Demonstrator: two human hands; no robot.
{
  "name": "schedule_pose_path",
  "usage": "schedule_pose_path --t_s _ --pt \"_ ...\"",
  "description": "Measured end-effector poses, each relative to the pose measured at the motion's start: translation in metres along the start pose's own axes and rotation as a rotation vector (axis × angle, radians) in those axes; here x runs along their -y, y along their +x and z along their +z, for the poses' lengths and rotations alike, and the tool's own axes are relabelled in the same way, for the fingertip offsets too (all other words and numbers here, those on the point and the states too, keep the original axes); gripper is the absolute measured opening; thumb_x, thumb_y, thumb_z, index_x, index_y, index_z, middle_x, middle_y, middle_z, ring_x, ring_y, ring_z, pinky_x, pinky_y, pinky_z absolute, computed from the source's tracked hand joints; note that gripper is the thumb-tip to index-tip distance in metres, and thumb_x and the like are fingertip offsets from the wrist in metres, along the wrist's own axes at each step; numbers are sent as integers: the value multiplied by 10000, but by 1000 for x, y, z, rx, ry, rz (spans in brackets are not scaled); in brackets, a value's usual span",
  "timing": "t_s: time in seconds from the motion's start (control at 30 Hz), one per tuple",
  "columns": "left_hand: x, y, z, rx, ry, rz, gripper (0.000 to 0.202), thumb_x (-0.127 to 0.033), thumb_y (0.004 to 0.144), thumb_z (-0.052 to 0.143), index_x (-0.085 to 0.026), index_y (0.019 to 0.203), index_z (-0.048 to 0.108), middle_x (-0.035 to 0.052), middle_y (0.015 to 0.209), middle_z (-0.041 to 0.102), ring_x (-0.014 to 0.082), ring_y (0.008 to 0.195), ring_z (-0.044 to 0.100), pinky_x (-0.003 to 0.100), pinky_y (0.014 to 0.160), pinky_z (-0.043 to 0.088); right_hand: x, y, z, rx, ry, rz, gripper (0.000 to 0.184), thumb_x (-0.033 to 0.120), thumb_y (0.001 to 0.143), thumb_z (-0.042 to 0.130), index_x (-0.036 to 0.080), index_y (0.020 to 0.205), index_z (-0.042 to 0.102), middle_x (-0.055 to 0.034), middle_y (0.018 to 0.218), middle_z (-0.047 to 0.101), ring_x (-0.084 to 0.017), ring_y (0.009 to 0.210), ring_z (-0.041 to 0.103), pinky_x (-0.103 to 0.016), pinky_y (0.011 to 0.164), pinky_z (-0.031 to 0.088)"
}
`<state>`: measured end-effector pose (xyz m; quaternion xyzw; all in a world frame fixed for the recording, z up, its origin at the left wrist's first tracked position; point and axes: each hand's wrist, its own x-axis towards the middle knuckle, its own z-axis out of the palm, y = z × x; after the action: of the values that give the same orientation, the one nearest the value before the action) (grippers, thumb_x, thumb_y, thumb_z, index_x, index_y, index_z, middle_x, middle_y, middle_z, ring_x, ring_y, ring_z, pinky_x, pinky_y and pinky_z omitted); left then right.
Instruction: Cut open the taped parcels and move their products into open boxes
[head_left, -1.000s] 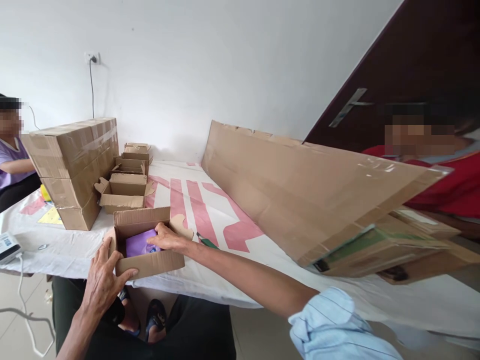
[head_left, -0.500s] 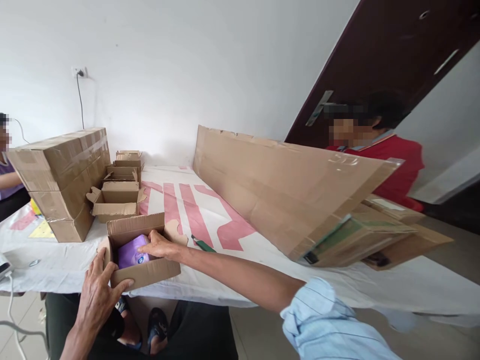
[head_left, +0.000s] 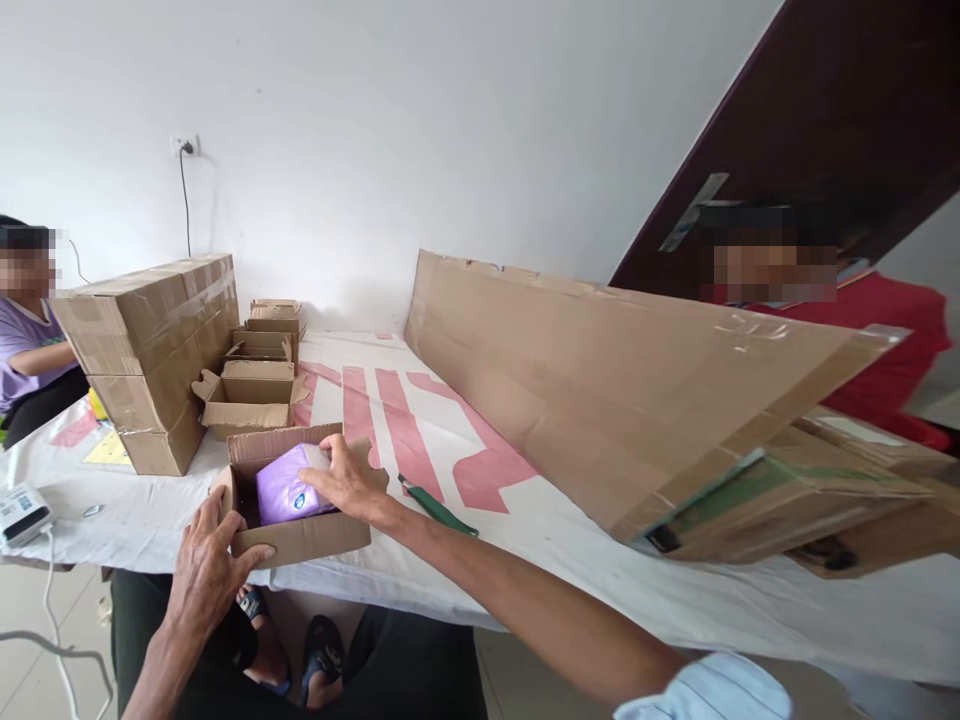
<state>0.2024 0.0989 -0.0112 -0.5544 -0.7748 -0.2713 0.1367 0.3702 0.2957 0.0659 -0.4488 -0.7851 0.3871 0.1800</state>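
An open cardboard box (head_left: pixel 319 541) sits at the table's near edge, with a purple plastic-wrapped pack (head_left: pixel 279 487) tilted up inside it. My left hand (head_left: pixel 206 550) grips the box's near left corner, thumb along the front wall and fingers by the left flap. Reaching in from the right, my right hand (head_left: pixel 341 478) has its fingers closed on the pack's right end. Part of the pack is hidden by that hand and by the front wall. A green-handled cutter (head_left: pixel 439 508) lies on the cloth to the right of the box.
Several open boxes (head_left: pixel 249 412) line up behind mine, beside a stack of taped boxes (head_left: pixel 154 375). A large cardboard sheet (head_left: pixel 600 385) leans at right, near more cartons (head_left: pixel 742 510). A white device (head_left: pixel 24 515) lies left. Two people (head_left: pixel 34 350) are across the table.
The purple pack has risen and tilted in the box, with my right hand still on it. My left hand keeps its place at the corner. The whole view has shifted slightly.
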Motion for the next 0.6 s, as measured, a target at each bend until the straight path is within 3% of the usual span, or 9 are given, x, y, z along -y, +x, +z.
schedule_pose_path --t_s 0.13,0.23,0.37,0.5,0.6 --pt "1 7 -5 35 22 -11 255 -430 882 847 -224 951 715 212 1549 584 453 1375 619 578 1017 595 -8 0 -14 -85 139 -55 558 523 742 802 281 1188 569 -56 1207 659 -294 1094 675 -470 990 508" --pt "2 13 -10 70 -8 -17 265 -439 881 843 -218 920 701 216 1533 595 443 1320 652 570 1014 590 -16 0 -22 -82 398 -140 572 523 712 810 259 1155 561 -45 1133 681 -263 1042 681 -401 892 548" --pt "4 23 -15 98 -113 -37 276 -475 875 821 -237 890 682 161 1453 660 402 1274 681 518 996 591 -19 -1 -27 -35 706 -130 609 499 660 834 241 1140 563 -36 1051 710 -241 940 694 -358 781 550" --pt "6 32 -19 100 -185 -27 276 -508 871 792 -268 971 699 98 1257 743 359 1240 697 473 989 573 -16 -4 -24 0 924 -133 577 452 618 855 243 1082 582 -9 960 727 -220 884 688 -341 760 540" --pt "4 39 -24 80 -221 -13 329 -505 874 771 -271 1099 716 93 1231 768 345 1209 709 487 1032 554 -14 -7 -21 13 1056 -150 565 447 613 873 244 1061 595 3 923 738 -218 852 700 -342 748 544"
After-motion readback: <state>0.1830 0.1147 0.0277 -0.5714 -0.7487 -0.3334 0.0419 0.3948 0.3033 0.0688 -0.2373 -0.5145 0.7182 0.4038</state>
